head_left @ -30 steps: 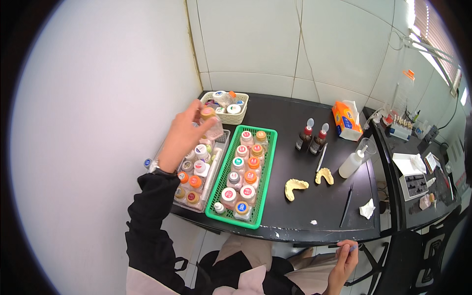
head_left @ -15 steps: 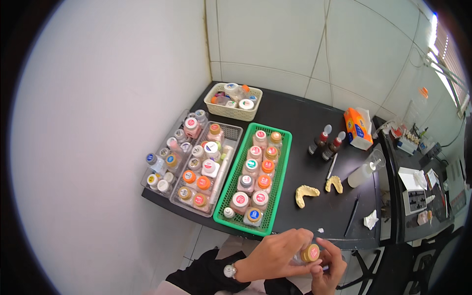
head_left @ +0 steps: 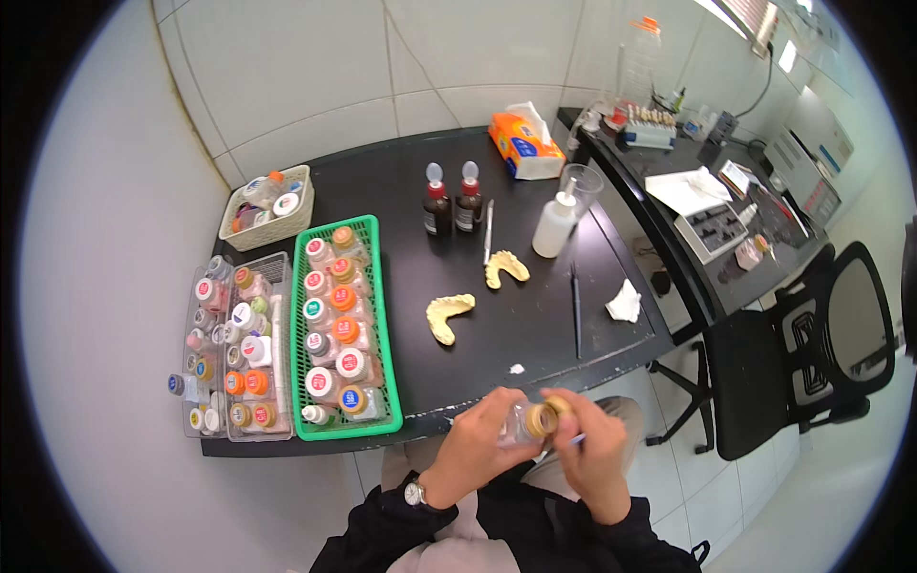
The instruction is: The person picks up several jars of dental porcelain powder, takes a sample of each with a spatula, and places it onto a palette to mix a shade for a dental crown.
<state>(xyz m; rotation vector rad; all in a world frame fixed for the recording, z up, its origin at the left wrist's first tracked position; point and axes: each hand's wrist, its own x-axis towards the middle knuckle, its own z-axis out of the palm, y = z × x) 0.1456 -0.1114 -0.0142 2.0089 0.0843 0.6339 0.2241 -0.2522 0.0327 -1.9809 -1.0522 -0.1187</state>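
Note:
In front of the table's near edge, my left hand (head_left: 470, 447) is closed around a small clear jar (head_left: 519, 428), tilted with its mouth to the right. The fingers of my right hand (head_left: 596, 451) pinch a gold lid (head_left: 558, 407) right beside the jar's mouth. Something small and pale also shows at the right fingers, too blurred to name. Farther away on the black table (head_left: 420, 382) lie two cream dental arch models, a larger one (head_left: 445, 315) and a smaller one (head_left: 505, 268).
A green basket (head_left: 380, 315) of powder jars stands at left, beside clear trays (head_left: 287, 277) and a cream basket (head_left: 277, 229). Two brown bottles (head_left: 437, 212), a white pump bottle (head_left: 554, 227), tissues (head_left: 525, 145), and a dark pen-like tool (head_left: 576, 310) stand or lie farther right. A chair (head_left: 764, 382) is beyond.
The gold lid was on the jar and is now off it, in my right hand. The view has swung right, bringing more of the side desk and chair in.

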